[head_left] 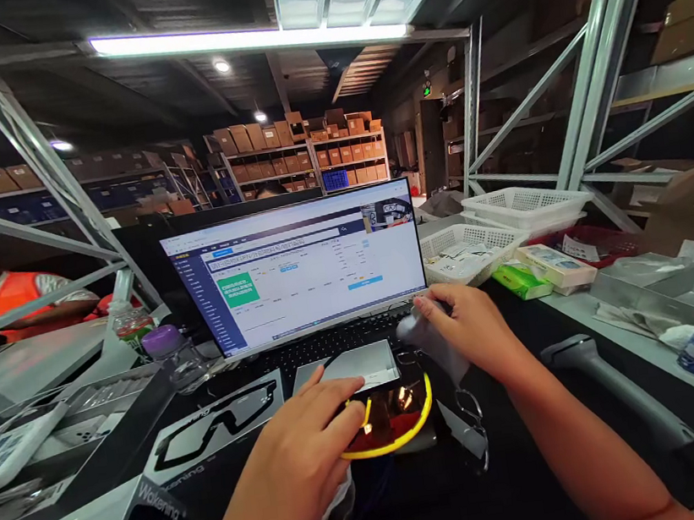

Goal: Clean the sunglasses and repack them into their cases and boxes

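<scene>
My left fingers (338, 389) hold yellow-rimmed glasses (400, 421); my right fingers (437, 312) pinch grey cloth (442, 350) just beyond. Best grip rim (398, 446), sparing lenses (413, 409).

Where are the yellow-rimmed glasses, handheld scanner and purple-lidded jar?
Yellow-rimmed glasses (399, 418): head view, on the lens.
Handheld scanner (627, 395): head view, on the handle.
Purple-lidded jar (166, 343): head view, on the lid.

Forward: monitor (304, 274) is walling off reach beyond keyboard (308, 350). Left: flat printed box (215, 426) is crowding left hand (310, 435); purple-lidded bottle (175, 364) is standing behind it. Right: scanner (627, 398) is lying beside right hand's (475, 328) forearm, narrowing sideways passage. Black mat (510, 481) is offering room between both forearms.
</scene>
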Tool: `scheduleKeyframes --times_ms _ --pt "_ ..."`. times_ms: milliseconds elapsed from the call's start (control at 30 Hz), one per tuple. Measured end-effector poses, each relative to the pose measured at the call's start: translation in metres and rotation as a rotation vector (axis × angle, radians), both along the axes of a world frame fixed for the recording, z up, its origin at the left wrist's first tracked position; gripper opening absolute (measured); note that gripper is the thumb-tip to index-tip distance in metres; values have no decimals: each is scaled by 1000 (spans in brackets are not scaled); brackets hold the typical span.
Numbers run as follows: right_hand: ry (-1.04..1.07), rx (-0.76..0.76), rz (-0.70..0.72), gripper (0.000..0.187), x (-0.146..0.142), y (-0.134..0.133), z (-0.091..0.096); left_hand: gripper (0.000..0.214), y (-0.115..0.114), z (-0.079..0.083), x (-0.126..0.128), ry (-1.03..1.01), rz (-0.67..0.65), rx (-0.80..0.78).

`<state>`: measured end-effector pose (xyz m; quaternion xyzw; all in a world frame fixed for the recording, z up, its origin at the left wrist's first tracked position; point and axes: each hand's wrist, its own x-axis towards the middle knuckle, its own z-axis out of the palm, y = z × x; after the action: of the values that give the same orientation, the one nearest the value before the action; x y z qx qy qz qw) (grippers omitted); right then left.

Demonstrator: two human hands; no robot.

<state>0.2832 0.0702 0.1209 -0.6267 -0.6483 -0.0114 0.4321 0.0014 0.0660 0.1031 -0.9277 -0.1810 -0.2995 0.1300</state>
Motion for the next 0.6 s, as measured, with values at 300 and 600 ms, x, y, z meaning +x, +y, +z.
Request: scheduleKeyframes --times_ms 300,600 --pt "416 -22 401 36 -14 0 -6 26 3 0 0 -21 31 33" --pt "193 -406 963 11 -17 -18 1 24 1 -2 18 -23 32 260"
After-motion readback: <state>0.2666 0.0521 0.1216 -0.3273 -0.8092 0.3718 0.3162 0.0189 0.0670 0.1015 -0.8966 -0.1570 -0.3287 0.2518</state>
